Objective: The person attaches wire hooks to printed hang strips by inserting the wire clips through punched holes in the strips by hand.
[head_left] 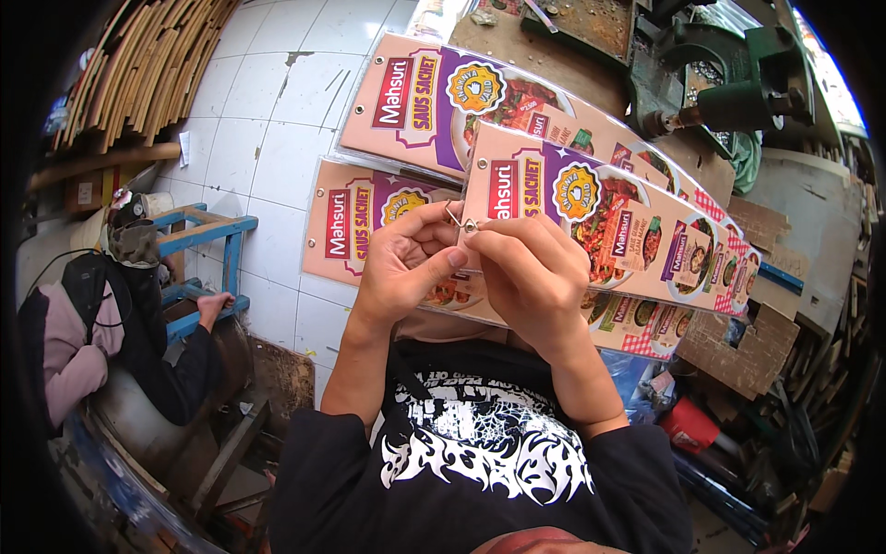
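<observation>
A long printed display panel [591,198], pink and purple with food pictures, lies topmost in front of me. My right hand [535,272] pinches its near left corner, beside a metal eyelet [471,225]. A thin bent metal wire [452,215] stands at that eyelet, against the fingertips of my left hand [406,268]. The left fingers are curled round it, thumb stretched toward the right hand. Whether the wire passes through the eyelet I cannot tell. Beneath lie two similar panels, one farther off [415,102] and one nearer on the left [346,222], both with eyelets at their left ends.
A green machine [748,88] stands on the workbench [591,78] at the far right. Cut boards [748,346] lie to the right. On the left are a blue stool [208,235], a seated person [101,323] and a stack of wooden strips [152,65] over white floor tiles.
</observation>
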`<action>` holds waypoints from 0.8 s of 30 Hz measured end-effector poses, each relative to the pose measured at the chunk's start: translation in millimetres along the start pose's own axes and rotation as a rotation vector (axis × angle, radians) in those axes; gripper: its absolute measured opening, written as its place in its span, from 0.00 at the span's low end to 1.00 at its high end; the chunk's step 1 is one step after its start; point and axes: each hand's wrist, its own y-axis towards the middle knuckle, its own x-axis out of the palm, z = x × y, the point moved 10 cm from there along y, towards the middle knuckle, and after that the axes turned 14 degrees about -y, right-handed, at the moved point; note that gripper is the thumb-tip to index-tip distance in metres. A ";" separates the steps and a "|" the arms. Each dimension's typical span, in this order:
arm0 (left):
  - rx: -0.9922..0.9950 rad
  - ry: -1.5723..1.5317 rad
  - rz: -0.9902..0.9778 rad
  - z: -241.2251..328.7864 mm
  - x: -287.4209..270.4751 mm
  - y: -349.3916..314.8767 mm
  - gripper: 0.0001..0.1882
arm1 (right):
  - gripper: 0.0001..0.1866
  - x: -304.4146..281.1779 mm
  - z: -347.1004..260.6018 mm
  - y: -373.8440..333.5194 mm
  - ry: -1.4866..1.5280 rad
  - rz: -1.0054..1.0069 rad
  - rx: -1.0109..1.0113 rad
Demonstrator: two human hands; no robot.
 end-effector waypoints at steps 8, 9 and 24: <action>-0.015 -0.014 0.031 -2.8 -4.8 0.3 0.24 | 0.12 2.5 -3.3 -4.5 -0.039 -0.030 -0.053; -0.015 -0.012 0.029 -2.7 -5.1 0.1 0.24 | 0.13 1.9 -2.4 -5.6 -0.067 -0.030 -0.050; 0.042 -0.037 0.186 -5.5 -19.1 0.9 0.08 | 0.21 -9.6 6.1 -23.8 -0.054 -0.105 0.032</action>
